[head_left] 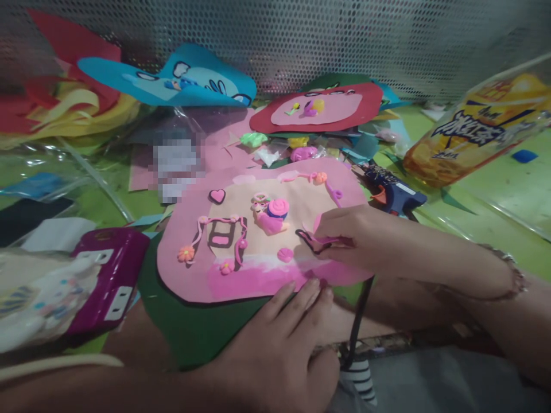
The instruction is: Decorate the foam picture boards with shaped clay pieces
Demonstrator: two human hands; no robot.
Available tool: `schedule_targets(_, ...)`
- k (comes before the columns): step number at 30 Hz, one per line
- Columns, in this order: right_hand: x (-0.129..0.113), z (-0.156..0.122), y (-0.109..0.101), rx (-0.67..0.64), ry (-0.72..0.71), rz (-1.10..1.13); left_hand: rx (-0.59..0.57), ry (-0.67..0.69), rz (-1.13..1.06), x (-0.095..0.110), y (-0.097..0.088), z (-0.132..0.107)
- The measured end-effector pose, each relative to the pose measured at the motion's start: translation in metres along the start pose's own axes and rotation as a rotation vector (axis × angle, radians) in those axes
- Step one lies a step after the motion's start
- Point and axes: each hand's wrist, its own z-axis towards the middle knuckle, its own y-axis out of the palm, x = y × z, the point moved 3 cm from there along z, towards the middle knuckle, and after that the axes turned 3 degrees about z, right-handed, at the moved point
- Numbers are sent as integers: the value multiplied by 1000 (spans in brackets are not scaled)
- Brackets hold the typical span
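Observation:
A pink paper collage (181, 275) with a beige middle lies on a dark green sheet (172, 327). On it are a pink clay snail (271, 221) with a spiral shell, a black-edged heart (217, 196), small clay flowers and pink wavy strips. My left hand (288, 344) rests with its fingers stretched over the collage's lower edge. Over the right side of the collage, my right hand (353, 241) pinches a small black-edged pink paper piece (309, 238); the fingers partly hide it. A bracelet circles the right wrist.
Behind the collage lie a red and pink paper picture (314, 106), a blue one (172, 77) and clay lumps (303, 152). At right are a dark blue glue gun (400, 198) and a leaning iced tea bottle (477, 126). A purple-edged pouch (107, 281) lies left.

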Motion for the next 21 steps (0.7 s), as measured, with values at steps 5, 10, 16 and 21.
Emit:
schedule_targets(5,-1,0,-1,17,-4,3,14,45,17,2,0,2)
schedule_targets(10,-3,-1,-2,18,22,-3,13,60,32,3,1,4)
schedule_targets(16,-3,-3,-2,28,72,-15,11,49,30,1,-2,4)
schedule_targets(21,-6,-6,-3,50,62,-23,11,30,23,0,0,3)
